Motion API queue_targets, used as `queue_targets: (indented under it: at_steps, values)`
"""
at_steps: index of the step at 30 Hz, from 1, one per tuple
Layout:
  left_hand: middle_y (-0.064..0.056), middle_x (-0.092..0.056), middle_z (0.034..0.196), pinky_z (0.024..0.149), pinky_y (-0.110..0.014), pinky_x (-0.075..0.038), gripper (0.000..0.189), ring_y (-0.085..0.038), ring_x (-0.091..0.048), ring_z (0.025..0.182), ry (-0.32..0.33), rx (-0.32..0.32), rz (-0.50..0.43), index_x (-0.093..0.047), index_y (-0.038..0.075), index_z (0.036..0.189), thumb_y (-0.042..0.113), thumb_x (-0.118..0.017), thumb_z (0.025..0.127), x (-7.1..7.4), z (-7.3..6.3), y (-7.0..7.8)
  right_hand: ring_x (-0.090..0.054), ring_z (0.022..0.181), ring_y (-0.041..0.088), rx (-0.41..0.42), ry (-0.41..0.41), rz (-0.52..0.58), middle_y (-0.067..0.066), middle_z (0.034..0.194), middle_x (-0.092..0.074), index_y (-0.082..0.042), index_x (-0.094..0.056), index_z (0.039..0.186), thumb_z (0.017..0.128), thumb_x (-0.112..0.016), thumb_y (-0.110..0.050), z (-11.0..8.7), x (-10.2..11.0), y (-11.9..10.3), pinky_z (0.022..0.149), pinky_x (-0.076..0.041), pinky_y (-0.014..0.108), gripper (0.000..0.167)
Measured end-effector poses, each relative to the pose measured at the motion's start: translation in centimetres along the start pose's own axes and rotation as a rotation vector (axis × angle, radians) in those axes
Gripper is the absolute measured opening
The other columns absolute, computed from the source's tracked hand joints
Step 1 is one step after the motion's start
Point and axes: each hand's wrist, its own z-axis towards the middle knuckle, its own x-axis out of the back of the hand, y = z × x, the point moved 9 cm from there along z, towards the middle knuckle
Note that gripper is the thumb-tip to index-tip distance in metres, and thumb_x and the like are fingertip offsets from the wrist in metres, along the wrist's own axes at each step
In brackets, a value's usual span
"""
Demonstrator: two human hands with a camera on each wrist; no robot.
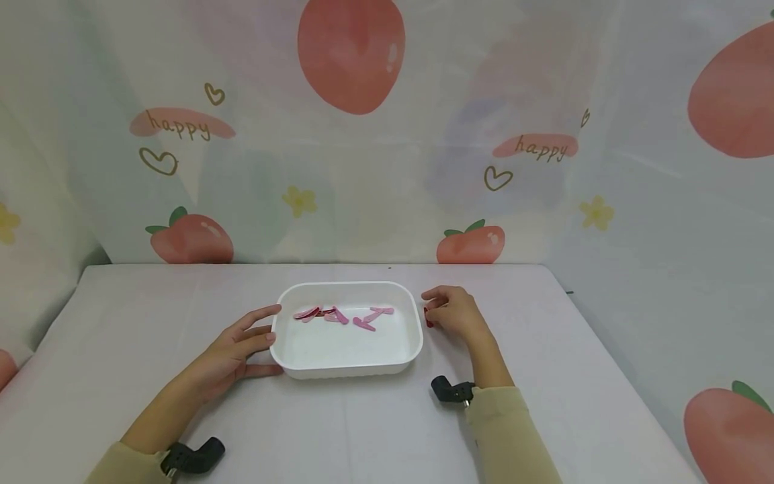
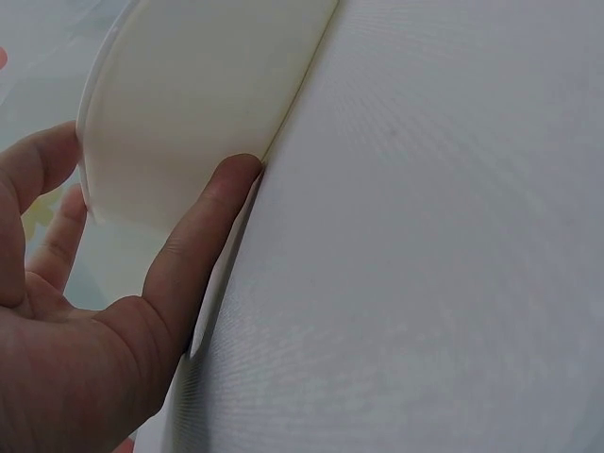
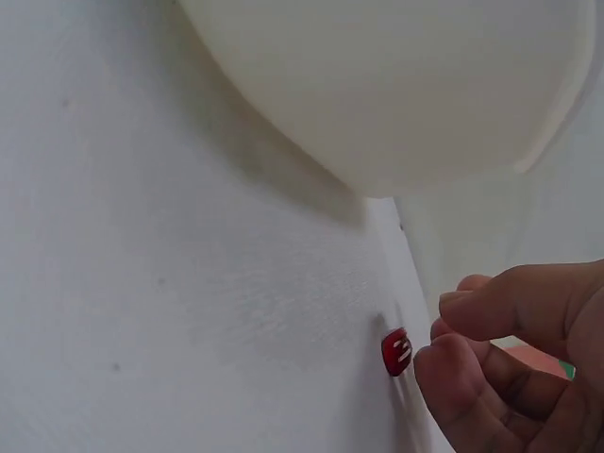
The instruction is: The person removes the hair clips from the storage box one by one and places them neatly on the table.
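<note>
Flanking a glossy red piece (image 3: 394, 355) are the rounded tray (image 1: 357, 351) and right hand (image 1: 456, 313).

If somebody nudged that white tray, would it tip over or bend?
Probably neither: the white tray looks broad and low, so it would likely slide before tipping. Its walls keep their shape beside the left hand, suggesting it's fairly stiff. The small pink pieces lie loose inside, so they may shift.

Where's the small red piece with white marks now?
In the right wrist view, the small red piece is just left of the person's right hand; in the head view, right of the white rectangular plastic tray.
</note>
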Motion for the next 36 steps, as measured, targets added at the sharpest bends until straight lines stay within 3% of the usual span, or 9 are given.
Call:
queue_targets:
  at_steps: [9, 15, 24, 31, 36]
  values:
    - [-0.027, -0.027, 0.155, 0.091, -0.054, -0.055, 0.061, -0.027, -0.058, 0.121, 0.006, 0.000, 0.015, -0.029, 0.021, 0.156, 0.017, -0.057, 0.102, 0.1, 0.0, -0.1, -0.067, 0.086, 0.025, 0.074, 0.024, 0.099, 0.013, 0.103, -0.067, -0.008, -0.067, 0.124, 0.096, -0.060, -0.016, -0.2, 0.5, -1.2, 0.078, -0.061, 0.033, 0.030]
    - [-0.026, -0.028, 0.155, 0.092, -0.055, -0.055, 0.061, -0.027, -0.058, 0.121, 0.009, 0.001, 0.017, -0.029, 0.021, 0.156, 0.017, -0.057, 0.102, 0.2, 0.0, -0.1, -0.067, 0.095, 0.032, 0.105, 0.029, 0.233, 0.013, 0.111, -0.066, -0.006, -0.066, 0.125, 0.096, -0.062, -0.017, -0.6, 0.8, -2.6, 0.080, -0.062, 0.036, 0.031]
    - [-0.024, -0.029, 0.154, 0.092, -0.055, -0.055, 0.063, -0.026, -0.059, 0.120, -0.001, 0.000, -0.012, -0.025, 0.017, 0.157, 0.016, -0.056, 0.103, 0.2, 0.1, -0.2, -0.064, 0.097, 0.028, 0.167, 0.022, 0.332, 0.013, 0.116, -0.064, -0.005, -0.065, 0.125, 0.097, -0.063, -0.017, -1.2, 0.8, -4.8, 0.080, -0.062, 0.035, 0.031]
    - [-0.026, -0.028, 0.154, 0.093, -0.054, -0.055, 0.063, -0.026, -0.059, 0.120, -0.007, -0.011, -0.008, -0.025, 0.017, 0.157, 0.018, -0.057, 0.103, 0.0, 0.0, 0.1, -0.065, 0.098, 0.038, 0.237, -0.012, 0.342, 0.014, 0.110, -0.064, -0.007, -0.066, 0.124, 0.097, -0.065, -0.018, -2.1, -0.1, -6.7, 0.078, -0.062, 0.034, 0.030]
    - [-0.026, -0.029, 0.153, 0.093, -0.055, -0.055, 0.063, -0.027, -0.059, 0.120, -0.005, -0.009, -0.007, -0.026, 0.017, 0.157, 0.018, -0.057, 0.102, -0.2, -0.1, 0.2, -0.065, 0.095, 0.036, 0.246, -0.038, 0.329, 0.014, 0.109, -0.064, -0.005, -0.066, 0.124, 0.097, -0.065, -0.018, -2.8, -0.9, -7.9, 0.079, -0.062, 0.035, 0.030]
